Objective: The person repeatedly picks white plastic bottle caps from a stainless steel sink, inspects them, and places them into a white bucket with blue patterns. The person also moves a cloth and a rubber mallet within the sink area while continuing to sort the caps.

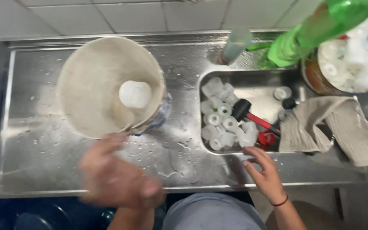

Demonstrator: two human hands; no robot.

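A big cream bucket point(107, 85) is lying tilted in the upper left of the frame, its worn inside showing 1 white cap point(135, 94). The blurred left hand point(118, 179) is touching its rim, grip unclear. The right hand point(265, 170) is resting open on the sink point(252, 87) edge.

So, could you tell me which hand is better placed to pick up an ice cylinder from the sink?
The right hand, probably: it rests at the sink rim beside the ice cylinders. The left hand is by the bucket.

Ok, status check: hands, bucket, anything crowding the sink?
Left hand blurred, fingertips at white bucket rim. Right hand open, empty, on sink edge. Ice pieces and black mallet in basin; cloth over its right rim.
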